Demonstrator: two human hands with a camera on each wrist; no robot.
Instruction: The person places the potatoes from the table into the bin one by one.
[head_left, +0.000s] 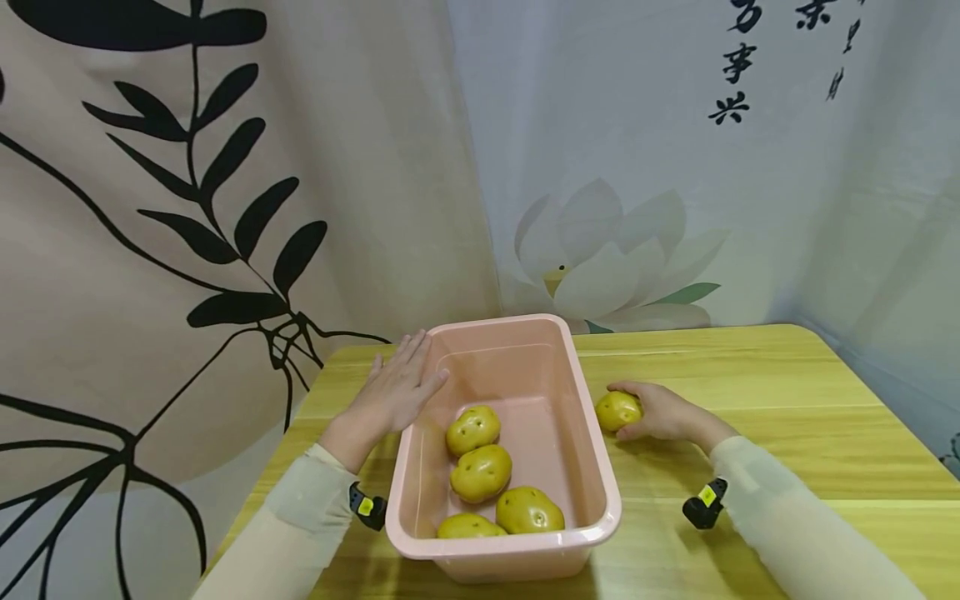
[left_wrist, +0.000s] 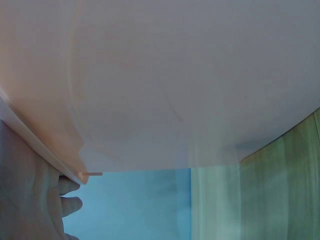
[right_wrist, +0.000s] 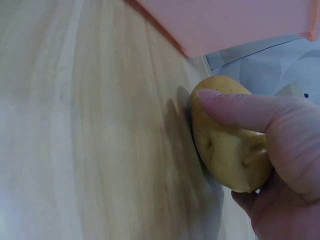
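A pink plastic basin (head_left: 501,546) stands on the wooden table with several yellow potatoes (head_left: 480,473) inside, gathered toward its near left part. My left hand (head_left: 397,392) lies over the basin's left rim, its fingers extended; the left wrist view shows the basin's outer wall (left_wrist: 150,90) close up. To the right of the basin, my right hand (head_left: 663,412) grips another potato (head_left: 618,411) low over the table. In the right wrist view the thumb (right_wrist: 235,107) presses on one side of this potato (right_wrist: 220,145), and the other fingers are mostly hidden behind it.
The wooden table (head_left: 750,375) extends to the right of the basin. A pale curtain (head_left: 390,167) with black leaf prints, a lotus and written characters hangs behind the table. Each wrist wears a small black device (head_left: 705,503) with a yellow mark.
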